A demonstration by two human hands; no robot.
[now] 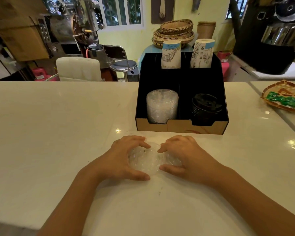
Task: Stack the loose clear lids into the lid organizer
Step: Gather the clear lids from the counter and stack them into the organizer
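Note:
Loose clear lids [147, 159] lie on the white counter, just in front of the black lid organizer [181, 127]. My left hand [124, 157] cups them from the left and my right hand [182, 155] from the right, fingers curled around their rims. How many lids lie between my hands is unclear. The organizer's front left compartment holds a tall stack of clear lids [162, 106]. A stack of black lids [205, 106] fills the front right compartment.
Two stacks of printed paper cups [171, 54] stand in the organizer's back slots. A woven tray with green packets [284, 97] sits at the right on the neighbouring counter. Chairs, baskets and machines stand beyond the counter's far edge.

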